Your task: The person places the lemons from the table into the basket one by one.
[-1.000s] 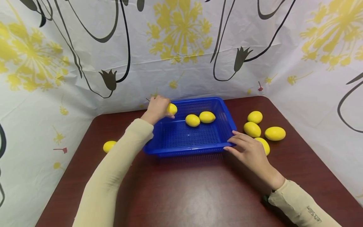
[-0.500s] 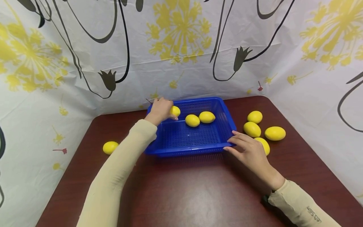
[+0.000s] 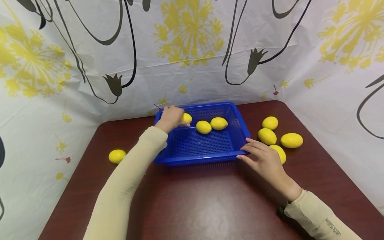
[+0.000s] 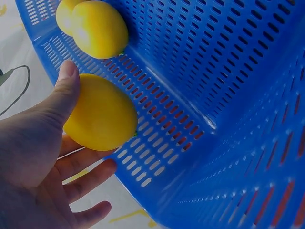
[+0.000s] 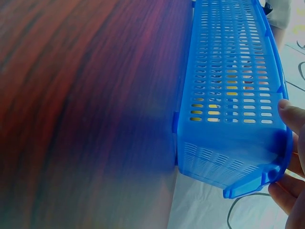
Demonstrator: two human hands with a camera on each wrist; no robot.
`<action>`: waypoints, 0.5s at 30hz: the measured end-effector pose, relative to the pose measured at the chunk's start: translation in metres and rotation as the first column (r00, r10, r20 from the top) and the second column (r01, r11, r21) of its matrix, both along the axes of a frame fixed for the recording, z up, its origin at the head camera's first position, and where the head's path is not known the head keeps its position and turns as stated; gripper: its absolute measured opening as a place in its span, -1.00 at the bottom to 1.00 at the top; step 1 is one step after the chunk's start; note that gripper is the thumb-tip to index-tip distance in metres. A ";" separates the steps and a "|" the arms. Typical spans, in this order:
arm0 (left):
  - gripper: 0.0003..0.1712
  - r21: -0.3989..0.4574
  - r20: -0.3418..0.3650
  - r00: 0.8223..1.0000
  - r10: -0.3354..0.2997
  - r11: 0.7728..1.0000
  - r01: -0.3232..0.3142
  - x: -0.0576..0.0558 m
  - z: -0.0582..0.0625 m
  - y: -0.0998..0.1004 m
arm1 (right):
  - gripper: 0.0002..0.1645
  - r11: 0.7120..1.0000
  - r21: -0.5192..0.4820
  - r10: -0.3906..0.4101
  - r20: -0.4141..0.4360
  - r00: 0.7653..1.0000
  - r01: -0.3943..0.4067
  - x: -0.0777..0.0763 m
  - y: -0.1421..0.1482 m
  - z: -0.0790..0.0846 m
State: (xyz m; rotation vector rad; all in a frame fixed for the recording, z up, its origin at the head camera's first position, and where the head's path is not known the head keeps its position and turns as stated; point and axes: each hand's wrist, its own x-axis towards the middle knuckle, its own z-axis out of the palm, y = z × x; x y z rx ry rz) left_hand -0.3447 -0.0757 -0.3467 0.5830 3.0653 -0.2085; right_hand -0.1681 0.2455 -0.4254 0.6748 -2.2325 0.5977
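Observation:
My left hand (image 3: pixel 171 118) holds a yellow lemon (image 3: pixel 186 118) inside the blue plastic basket (image 3: pixel 199 156), near its back left corner. In the left wrist view the thumb lies on one side of that lemon (image 4: pixel 101 113) and the index finger on the other, while the remaining fingers spread loosely. Two more lemons (image 3: pixel 203 127) lie side by side in the basket, just right of the held one. With thumb and fingers, my right hand (image 3: pixel 265 160) grips the rim at the basket's near right corner, also seen in the right wrist view.
Several lemons (image 3: pixel 267 136) rest on the dark red table (image 3: pixel 192 200) to the right of the basket, close to my right hand. A single lemon (image 3: pixel 117 156) lies to the left, beside my left sleeve. Patterned white sheeting (image 3: pixel 192 80) encloses the back and sides.
My left hand has shifted slightly right and lower into the basket, carrying the lemon. The right hand has stayed at the rim.

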 end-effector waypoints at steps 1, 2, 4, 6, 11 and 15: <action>-0.31 0.001 -0.001 1.000 -0.003 1.000 0.003 0.000 -0.001 0.000 | -0.59 1.000 0.001 -0.002 0.001 1.000 0.002 0.000 0.000 0.000; -0.32 0.002 -0.001 1.000 -0.007 1.000 0.007 -0.001 -0.002 0.000 | -0.59 1.000 -0.002 -0.002 -0.001 1.000 0.002 0.000 0.000 0.000; -0.33 0.005 0.003 1.000 -0.013 1.000 0.013 -0.002 -0.003 0.001 | -0.58 1.000 -0.002 -0.004 0.000 1.000 0.004 0.000 0.000 0.000; -0.35 0.011 0.007 1.000 -0.021 1.000 0.021 -0.003 -0.004 0.002 | -0.58 1.000 -0.003 -0.005 0.001 1.000 0.005 -0.001 0.001 -0.001; -0.35 0.018 0.019 0.999 -0.034 0.999 0.034 -0.004 -0.006 0.007 | -0.58 1.000 -0.005 -0.004 0.000 1.000 0.004 -0.001 0.001 -0.001; -0.33 0.005 0.024 0.999 -0.039 0.999 0.039 -0.005 -0.008 0.011 | -0.57 1.000 -0.012 0.005 -0.003 1.000 -0.005 -0.001 0.001 -0.001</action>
